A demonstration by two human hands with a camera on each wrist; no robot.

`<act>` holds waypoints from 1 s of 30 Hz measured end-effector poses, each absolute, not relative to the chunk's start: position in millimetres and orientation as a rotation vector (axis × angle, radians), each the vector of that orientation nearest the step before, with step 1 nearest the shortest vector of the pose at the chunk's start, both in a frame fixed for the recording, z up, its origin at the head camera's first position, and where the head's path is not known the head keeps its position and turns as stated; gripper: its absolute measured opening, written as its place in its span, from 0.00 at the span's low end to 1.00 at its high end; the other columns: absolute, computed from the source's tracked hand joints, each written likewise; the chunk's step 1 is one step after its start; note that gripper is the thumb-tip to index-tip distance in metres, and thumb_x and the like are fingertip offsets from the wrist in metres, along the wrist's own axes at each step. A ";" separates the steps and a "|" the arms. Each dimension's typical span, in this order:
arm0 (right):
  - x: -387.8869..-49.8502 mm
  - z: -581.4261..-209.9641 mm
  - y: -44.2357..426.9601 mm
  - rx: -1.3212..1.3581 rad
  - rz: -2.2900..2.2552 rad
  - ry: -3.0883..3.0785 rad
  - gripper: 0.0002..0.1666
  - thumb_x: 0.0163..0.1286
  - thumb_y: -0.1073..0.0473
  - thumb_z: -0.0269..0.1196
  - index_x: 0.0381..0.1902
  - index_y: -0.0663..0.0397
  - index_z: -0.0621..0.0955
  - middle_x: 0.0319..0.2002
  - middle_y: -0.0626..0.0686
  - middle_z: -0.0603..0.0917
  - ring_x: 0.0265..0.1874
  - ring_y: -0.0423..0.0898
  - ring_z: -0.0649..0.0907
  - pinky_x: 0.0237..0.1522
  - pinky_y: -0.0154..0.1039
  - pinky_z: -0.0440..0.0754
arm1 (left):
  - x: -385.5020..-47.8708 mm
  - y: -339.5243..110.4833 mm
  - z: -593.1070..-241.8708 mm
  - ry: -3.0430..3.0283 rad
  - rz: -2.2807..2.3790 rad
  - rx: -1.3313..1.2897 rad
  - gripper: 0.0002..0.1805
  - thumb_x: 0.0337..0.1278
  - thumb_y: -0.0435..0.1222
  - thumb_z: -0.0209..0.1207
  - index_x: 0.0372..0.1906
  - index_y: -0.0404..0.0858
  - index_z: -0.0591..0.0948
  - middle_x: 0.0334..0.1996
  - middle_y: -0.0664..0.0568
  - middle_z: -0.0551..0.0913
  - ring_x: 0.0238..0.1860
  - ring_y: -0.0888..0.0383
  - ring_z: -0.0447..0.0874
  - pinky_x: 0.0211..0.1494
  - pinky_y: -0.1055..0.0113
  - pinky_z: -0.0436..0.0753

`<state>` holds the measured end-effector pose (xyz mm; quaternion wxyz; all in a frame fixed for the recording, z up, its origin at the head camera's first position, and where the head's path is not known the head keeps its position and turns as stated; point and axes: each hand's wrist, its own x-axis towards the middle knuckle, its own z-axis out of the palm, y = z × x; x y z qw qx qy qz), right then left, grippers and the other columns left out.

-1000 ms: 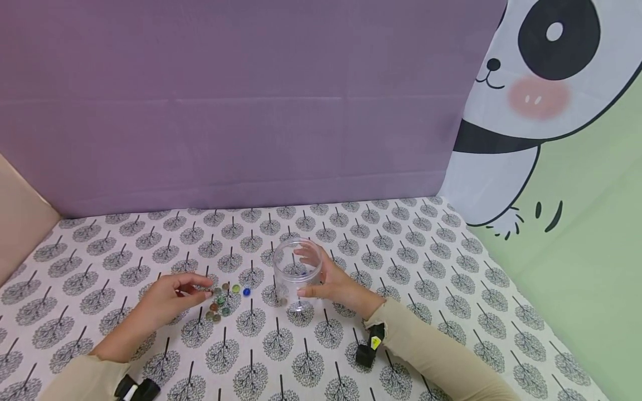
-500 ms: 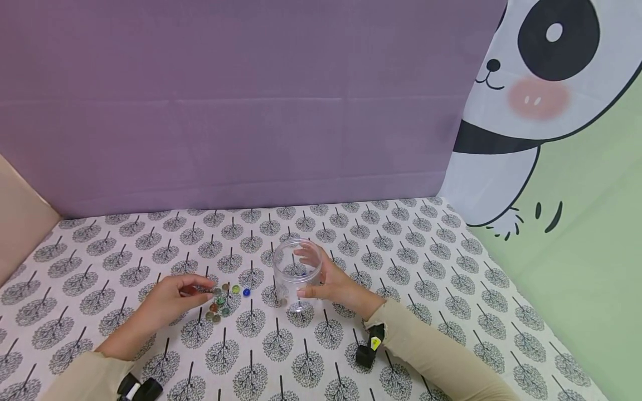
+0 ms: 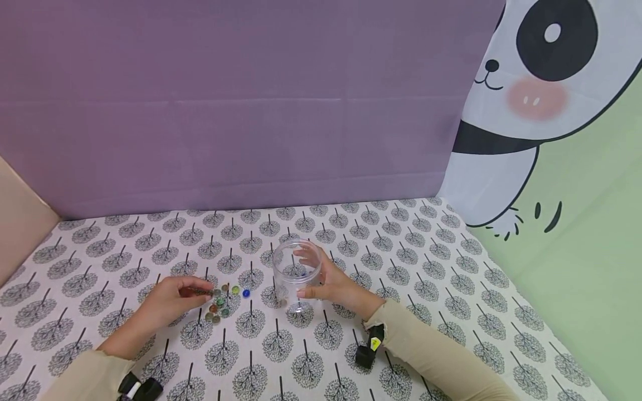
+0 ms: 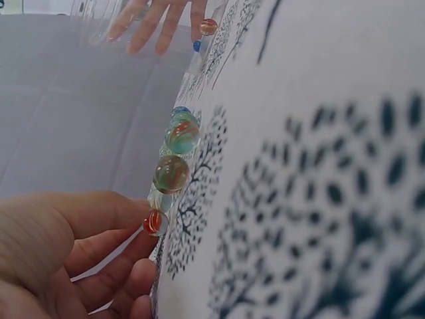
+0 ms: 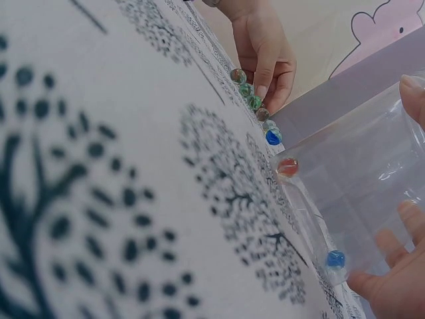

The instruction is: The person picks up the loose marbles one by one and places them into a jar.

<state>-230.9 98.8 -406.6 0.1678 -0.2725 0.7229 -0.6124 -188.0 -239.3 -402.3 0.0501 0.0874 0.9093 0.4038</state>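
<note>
Over the left edge of a cluster of glass marbles (image 3: 225,312), my left hand (image 3: 168,301) keeps its thumb and fingertips close together. The left wrist view shows a red-and-white marble (image 4: 156,222) at those fingertips, seemingly pinched; the fingers partly cover it. Green, brown, yellow-green and blue marbles lie loose beside it on the cloth. My right hand (image 3: 333,284) grips a clear, lidless plastic jar (image 3: 288,289) from its right side, thumb in front and fingers behind. The jar stands upright. Inside, near its bottom, are an orange-red marble (image 5: 287,167) and a blue marble (image 5: 336,258).
A white cloth (image 3: 301,362) printed with grey trees covers the table. Behind it hangs a purple cloth wall (image 3: 225,139). A green wall with a panda picture (image 3: 494,184) rises on the right, and a beige panel (image 3: 22,217) stands at the left.
My left hand has shifted very slightly and its fingertips have settled at the edge of the marbles. The jar and my right hand have stayed in place.
</note>
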 end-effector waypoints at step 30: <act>-232.4 -409.2 98.4 -0.793 -1.733 2.065 0.57 0.51 0.56 0.73 0.71 0.28 0.52 0.70 0.42 0.61 0.69 0.47 0.60 0.67 0.51 0.58 | -193.9 -238.7 -402.6 2.796 1.114 0.278 0.15 0.49 0.34 0.66 0.44 0.35 0.83 0.38 0.48 0.83 0.36 0.56 0.76 0.34 0.64 0.74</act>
